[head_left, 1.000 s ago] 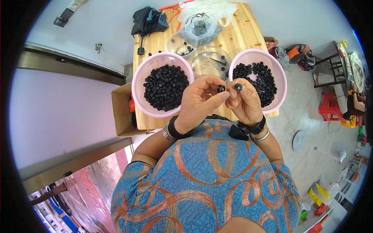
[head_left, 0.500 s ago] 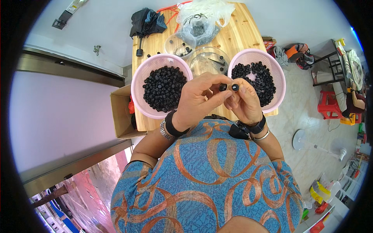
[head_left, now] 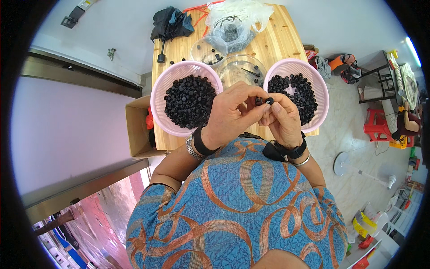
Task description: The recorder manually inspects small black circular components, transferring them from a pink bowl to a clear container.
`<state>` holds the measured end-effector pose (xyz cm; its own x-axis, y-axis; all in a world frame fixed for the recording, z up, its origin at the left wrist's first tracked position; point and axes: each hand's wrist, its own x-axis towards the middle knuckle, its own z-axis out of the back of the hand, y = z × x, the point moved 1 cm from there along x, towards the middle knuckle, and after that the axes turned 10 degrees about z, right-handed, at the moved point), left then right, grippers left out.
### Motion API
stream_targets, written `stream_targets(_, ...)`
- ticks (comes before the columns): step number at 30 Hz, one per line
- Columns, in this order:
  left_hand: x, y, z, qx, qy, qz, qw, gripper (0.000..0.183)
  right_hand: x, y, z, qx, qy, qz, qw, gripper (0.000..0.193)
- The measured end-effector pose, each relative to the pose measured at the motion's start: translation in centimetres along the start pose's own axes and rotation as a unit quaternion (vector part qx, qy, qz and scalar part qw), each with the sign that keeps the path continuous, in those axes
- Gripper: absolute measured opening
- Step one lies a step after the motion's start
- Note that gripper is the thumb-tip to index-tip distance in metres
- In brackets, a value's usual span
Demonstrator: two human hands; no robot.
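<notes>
My left hand (head_left: 234,107) and my right hand (head_left: 283,117) meet above the table's front edge, between two pink baskets. A small black round cap (head_left: 259,101) is pinched between my left thumb and fingers. Right beside it, my right thumb and forefinger grip a second black cap (head_left: 269,101) with a small pale spot on it. The two caps are very close; whether they touch I cannot tell. The left pink basket (head_left: 157,107) holds a large heap of black caps, and the right pink basket (head_left: 323,76) a thinner layer of similar ones.
Behind my hands are a clear round tray (head_left: 230,74) with a thin dark tool and a few caps, and a clear lid (head_left: 197,56) with small black pieces. Farther back lie a black umbrella (head_left: 170,27) and a plastic bag (head_left: 242,13). A cardboard box (head_left: 135,130) stands at left.
The cap in my right hand has turned and shifted slightly left, closer to the one in my left hand. My fingers have drawn together around them.
</notes>
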<state>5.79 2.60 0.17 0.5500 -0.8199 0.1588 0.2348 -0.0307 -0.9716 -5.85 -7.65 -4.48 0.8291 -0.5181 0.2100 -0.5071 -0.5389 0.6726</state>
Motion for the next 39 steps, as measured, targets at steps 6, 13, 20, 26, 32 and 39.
stream_targets(6, -0.3, -0.3, 0.3, 0.004, 0.011, 0.01, 1.0, 0.02, 0.1, -0.1, 0.0, 0.004, -0.022, 0.013, 1.0, 0.02)
stream_targets(13, -0.5, 0.4, 0.3, 0.009, 0.01, -0.013, 1.0, 0.018, 0.1, 0.2, 0.1, 0.006, -0.011, 0.004, 1.0, 0.017)
stream_targets(20, -0.8, 1.8, 1.0, -0.241, 0.083, 0.227, 0.94, 0.033, 0.4, 0.7, 0.0, -0.05, -0.006, 0.053, 0.997, 0.013)
stream_targets(26, -0.9, 1.3, 1.0, -0.307, 0.092, 0.242, 0.916, 0.031, 0.6, 1.4, -0.1, -0.193, -0.025, 0.077, 0.978, 0.015)
stream_targets(32, -1.1, 1.6, 0.9, -0.257, 0.111, 0.215, 0.936, 0.031, 0.7, 1.7, -0.4, -0.291, -0.003, 0.095, 0.952, 0.019)
stream_targets(39, -1.0, 2.1, 0.8, -0.384, 0.104, 0.216, 0.892, 0.031, 1.6, 3.1, -2.0, -0.488, 0.074, 0.201, 0.846, 0.023)
